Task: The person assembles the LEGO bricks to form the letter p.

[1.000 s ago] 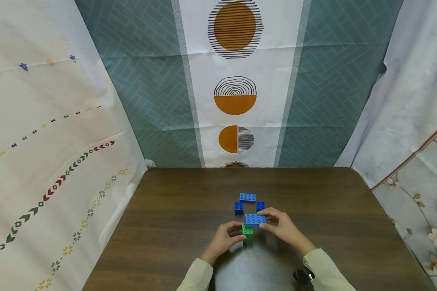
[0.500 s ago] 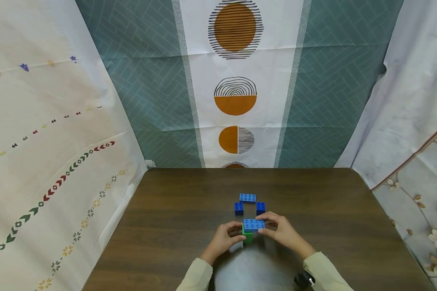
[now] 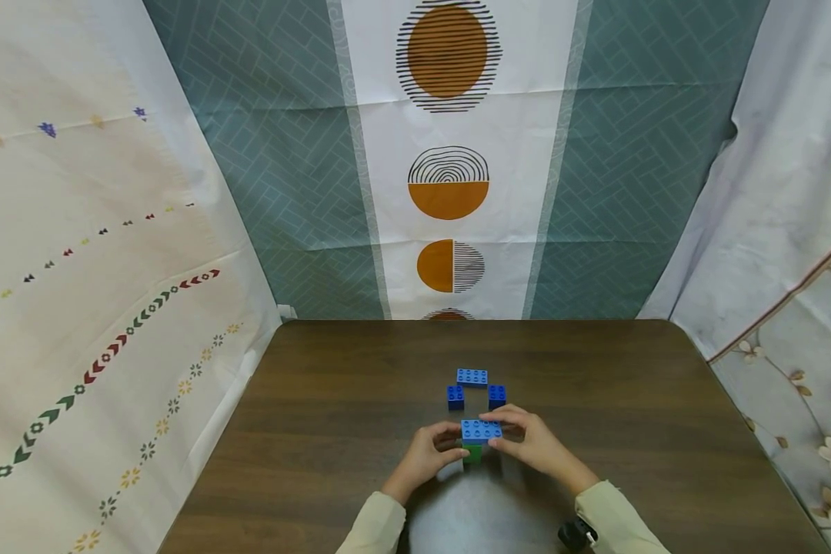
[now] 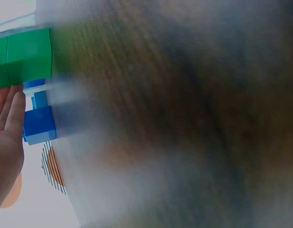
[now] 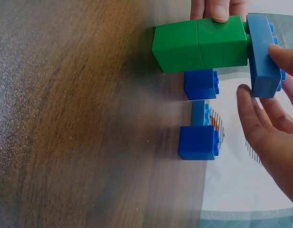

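Note:
Two green building bricks (image 3: 472, 454), stacked one on the other, stand upright on the table. My left hand (image 3: 421, 459) pinches this stack from the left, thumb at the near side and fingers behind. A light blue eight-stud brick (image 3: 481, 431) lies across the stack's top, overhanging to the right. It is held at its right part between the thumb and fingers of my right hand (image 3: 532, 444). In the right wrist view, green studs show in a thin gap between the green stack (image 5: 201, 45) and the slightly tilted light blue brick (image 5: 262, 57).
Behind the stack stand two small dark blue bricks (image 3: 455, 397), side by side with a gap between them. Another light blue brick (image 3: 472, 377) lies just beyond them. The brown table (image 3: 318, 431) ends at a patterned cloth (image 3: 450, 192).
My right hand has brought the light blue brick nearer and slightly left, from above and behind the green stack onto its top. The left hand has stayed put on the stack.

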A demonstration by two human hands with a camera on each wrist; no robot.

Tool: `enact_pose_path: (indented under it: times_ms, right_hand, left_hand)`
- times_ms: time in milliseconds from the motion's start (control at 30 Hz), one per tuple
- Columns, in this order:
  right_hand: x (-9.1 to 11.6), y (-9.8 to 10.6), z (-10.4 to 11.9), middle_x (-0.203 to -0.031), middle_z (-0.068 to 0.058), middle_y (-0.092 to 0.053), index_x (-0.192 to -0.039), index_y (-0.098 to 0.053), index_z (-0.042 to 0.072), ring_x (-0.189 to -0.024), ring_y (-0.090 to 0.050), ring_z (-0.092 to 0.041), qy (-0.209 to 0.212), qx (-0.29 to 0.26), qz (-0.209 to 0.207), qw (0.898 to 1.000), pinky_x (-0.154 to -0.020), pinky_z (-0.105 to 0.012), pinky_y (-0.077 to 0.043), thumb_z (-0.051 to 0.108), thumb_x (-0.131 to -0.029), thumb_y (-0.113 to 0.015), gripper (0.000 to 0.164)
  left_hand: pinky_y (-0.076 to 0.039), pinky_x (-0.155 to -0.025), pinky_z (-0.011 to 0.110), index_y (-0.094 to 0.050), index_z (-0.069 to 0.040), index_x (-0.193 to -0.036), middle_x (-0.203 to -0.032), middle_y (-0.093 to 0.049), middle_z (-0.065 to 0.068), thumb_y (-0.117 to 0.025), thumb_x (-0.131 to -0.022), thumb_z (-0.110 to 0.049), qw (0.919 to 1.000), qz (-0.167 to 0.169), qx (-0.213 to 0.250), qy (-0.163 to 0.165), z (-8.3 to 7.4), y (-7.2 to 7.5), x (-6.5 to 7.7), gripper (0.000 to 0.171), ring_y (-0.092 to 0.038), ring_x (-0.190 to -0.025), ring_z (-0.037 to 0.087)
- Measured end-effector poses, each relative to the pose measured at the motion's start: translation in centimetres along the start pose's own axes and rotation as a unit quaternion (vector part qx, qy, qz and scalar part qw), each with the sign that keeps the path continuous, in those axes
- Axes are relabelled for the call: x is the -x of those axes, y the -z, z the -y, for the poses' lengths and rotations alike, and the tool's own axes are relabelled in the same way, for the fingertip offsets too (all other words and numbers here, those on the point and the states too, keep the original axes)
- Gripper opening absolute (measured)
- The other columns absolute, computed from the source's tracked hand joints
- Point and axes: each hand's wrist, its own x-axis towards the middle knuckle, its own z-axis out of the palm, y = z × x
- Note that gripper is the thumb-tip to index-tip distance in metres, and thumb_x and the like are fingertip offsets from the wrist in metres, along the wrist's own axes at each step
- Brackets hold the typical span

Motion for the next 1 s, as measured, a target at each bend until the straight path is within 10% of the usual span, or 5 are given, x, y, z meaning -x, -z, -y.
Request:
enact_pose_path:
  times_ms: [567, 1000]
  right_hand:
    - [-0.5, -0.7, 0.2, -0.111, -0.007, -0.063, -0.112, -0.068, 0.011, -0.091, -0.058, -0.019, -0.083, -0.008, -0.02, 0.996, -0.074, -0.025, -0.054, 0.022, -0.083, -0.077, 0.032]
    - [-0.9, 0.1, 0.7, -0.11, -0.009, -0.063, -0.115, -0.068, 0.005, -0.089, -0.058, -0.019, -0.043, 0.031, 0.016, 0.998, -0.073, -0.03, -0.054, 0.015, -0.085, -0.074, 0.032]
  left_hand:
    - [-0.055, -0.088, 0.036, -0.065, 0.004, -0.112, -0.11, -0.067, 0.019, -0.071, -0.084, 0.004, 0.9998, -0.008, -0.018, -0.008, 1.2, -0.3, -0.3, 0.029, -0.064, -0.104, 0.034]
    - [-0.055, -0.086, 0.029, -0.066, -0.003, -0.114, -0.112, -0.067, 0.013, -0.074, -0.084, -0.004, 0.9999, 0.003, 0.013, 0.008, 3.4, -0.1, -1.1, 0.031, -0.065, -0.104, 0.027]
